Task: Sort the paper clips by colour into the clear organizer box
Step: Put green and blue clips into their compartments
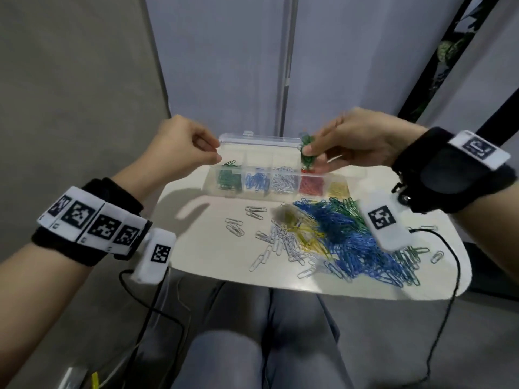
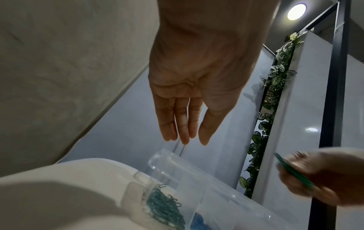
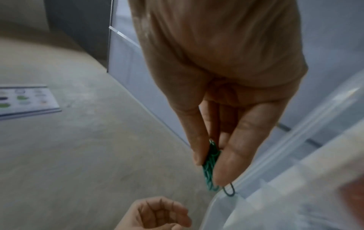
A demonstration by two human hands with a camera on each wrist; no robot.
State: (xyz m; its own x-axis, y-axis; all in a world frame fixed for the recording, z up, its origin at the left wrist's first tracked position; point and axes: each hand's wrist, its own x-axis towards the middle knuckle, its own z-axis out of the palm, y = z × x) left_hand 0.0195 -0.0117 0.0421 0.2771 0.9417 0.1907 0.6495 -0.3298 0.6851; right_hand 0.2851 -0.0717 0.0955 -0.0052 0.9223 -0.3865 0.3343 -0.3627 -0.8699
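Over the right end of the clear organizer box (image 1: 269, 175), a bunch of green paper clips (image 1: 306, 153) is pinched between the thumb and fingers of the right hand (image 1: 354, 141). From the right wrist view the clips (image 3: 210, 165) are seen squeezed tight between the fingertips (image 3: 226, 163), so the grip is pretty narrow, with one clip dangling off the bottom near the box's lid edge.

At the left end of the box, the left hand (image 1: 179, 147) is held up with fingers loosely curled. Nothing is seen in it. In the left wrist view its fingers (image 2: 177, 121) hang relaxed just above the lid corner (image 2: 167, 161), apart from it as far as can be told.

The box is set open on the white table (image 1: 196, 220), lid tipped up at the back. Its front row is filled, from the left end to the right: green clips (image 1: 229, 179), blue clips (image 1: 257, 181), white clips (image 1: 284, 181), red clips (image 1: 311, 185), yellow clips (image 1: 338, 188). A few more green ones are spotted in the back-left compartment.

Just in front of the box, nearer the person, the unsorted pile (image 1: 345, 237) is spread out, mostly blue with green, yellow and white mixed in, and some loose white clips (image 1: 236, 228) are scattered off to its left.
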